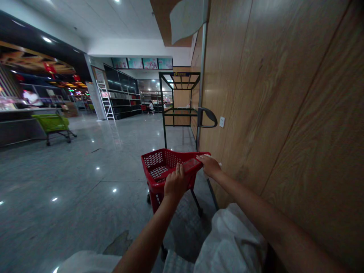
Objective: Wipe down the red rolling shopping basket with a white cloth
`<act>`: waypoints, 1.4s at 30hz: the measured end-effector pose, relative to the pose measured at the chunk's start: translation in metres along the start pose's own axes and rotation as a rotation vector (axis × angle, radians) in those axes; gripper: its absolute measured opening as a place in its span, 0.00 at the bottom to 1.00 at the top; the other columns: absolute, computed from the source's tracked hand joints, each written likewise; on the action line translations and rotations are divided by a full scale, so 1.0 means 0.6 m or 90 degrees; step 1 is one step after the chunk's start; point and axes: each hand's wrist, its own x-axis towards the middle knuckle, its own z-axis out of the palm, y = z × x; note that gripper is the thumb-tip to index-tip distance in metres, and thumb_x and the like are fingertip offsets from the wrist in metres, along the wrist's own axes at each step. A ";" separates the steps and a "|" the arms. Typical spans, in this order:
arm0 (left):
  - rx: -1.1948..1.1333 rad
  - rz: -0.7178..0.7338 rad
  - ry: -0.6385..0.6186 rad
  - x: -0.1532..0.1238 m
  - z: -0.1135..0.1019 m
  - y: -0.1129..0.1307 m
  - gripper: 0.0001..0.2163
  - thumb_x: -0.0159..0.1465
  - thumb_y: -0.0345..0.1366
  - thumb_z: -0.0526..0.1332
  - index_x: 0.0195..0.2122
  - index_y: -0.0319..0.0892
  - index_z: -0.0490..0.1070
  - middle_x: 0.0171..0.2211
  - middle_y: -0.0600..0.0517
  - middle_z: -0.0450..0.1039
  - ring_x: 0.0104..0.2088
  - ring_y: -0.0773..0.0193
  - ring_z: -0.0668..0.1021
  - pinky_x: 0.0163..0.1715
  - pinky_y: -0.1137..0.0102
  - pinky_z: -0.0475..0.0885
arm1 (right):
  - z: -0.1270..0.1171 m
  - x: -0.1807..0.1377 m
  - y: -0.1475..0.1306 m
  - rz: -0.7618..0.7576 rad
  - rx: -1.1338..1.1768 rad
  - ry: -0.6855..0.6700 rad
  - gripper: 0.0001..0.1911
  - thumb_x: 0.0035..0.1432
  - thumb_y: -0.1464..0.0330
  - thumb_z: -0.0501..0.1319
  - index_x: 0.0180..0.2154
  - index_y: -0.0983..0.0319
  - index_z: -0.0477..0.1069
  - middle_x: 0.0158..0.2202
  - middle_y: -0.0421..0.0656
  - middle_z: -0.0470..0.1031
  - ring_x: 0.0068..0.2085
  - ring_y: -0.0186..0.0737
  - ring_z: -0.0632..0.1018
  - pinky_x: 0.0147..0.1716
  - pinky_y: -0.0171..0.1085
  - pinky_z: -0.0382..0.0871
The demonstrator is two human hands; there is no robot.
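Note:
A red plastic shopping cart [155,184] with perforated basket walls stands in front of me, close to the wooden wall. My left hand [174,182] is closed over the near rim of the cart at its handle bar. On the other end of that handle, my right hand [209,165] is wrapped around the bar near the wall. Between the hands a flat panel on the handle [191,163] shows. No goods are visible in the part of the basket I can see.
Wood panelling [256,94] runs along the right. Ahead stands a black metal frame rack [164,129], with a grey loop-shaped handle [209,117] on a pole beside it. A green cart [52,123] stands left, a white ladder [106,100] farther back. A crouching person [151,107] is in the distance.

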 end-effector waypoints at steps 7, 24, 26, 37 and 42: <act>0.041 -0.020 0.025 0.005 0.011 -0.006 0.21 0.65 0.32 0.48 0.59 0.34 0.62 0.61 0.39 0.62 0.43 0.56 0.78 0.39 0.65 0.71 | 0.036 -0.044 -0.094 -0.230 0.115 0.083 0.35 0.50 0.81 0.51 0.61 0.65 0.60 0.60 0.49 0.65 0.61 0.42 0.65 0.61 0.47 0.59; -0.029 -0.029 0.090 0.011 0.031 -0.020 0.20 0.64 0.31 0.49 0.57 0.35 0.65 0.60 0.42 0.64 0.59 0.53 0.68 0.52 0.62 0.67 | 0.065 -0.019 -0.071 -0.247 0.095 0.103 0.29 0.56 0.79 0.49 0.59 0.64 0.63 0.60 0.47 0.66 0.62 0.39 0.63 0.63 0.44 0.55; -0.023 -0.025 0.087 0.010 0.029 -0.022 0.21 0.63 0.31 0.50 0.58 0.35 0.64 0.60 0.42 0.64 0.59 0.53 0.69 0.51 0.62 0.67 | 0.060 -0.010 -0.035 -0.194 0.084 0.123 0.26 0.59 0.78 0.48 0.57 0.62 0.66 0.58 0.47 0.69 0.60 0.41 0.65 0.62 0.47 0.56; -0.056 -0.041 0.108 0.014 0.031 -0.015 0.19 0.63 0.32 0.50 0.54 0.35 0.67 0.58 0.41 0.67 0.52 0.55 0.75 0.46 0.64 0.70 | 0.076 -0.019 -0.077 -0.240 0.116 0.120 0.29 0.56 0.78 0.50 0.60 0.65 0.62 0.60 0.49 0.65 0.62 0.39 0.62 0.64 0.46 0.51; -0.062 -0.018 0.109 0.010 0.034 -0.023 0.20 0.62 0.31 0.52 0.55 0.37 0.66 0.58 0.42 0.67 0.52 0.56 0.75 0.48 0.64 0.69 | 0.049 0.001 -0.020 -0.134 0.086 0.094 0.25 0.57 0.78 0.49 0.56 0.64 0.67 0.57 0.49 0.69 0.59 0.40 0.67 0.61 0.45 0.57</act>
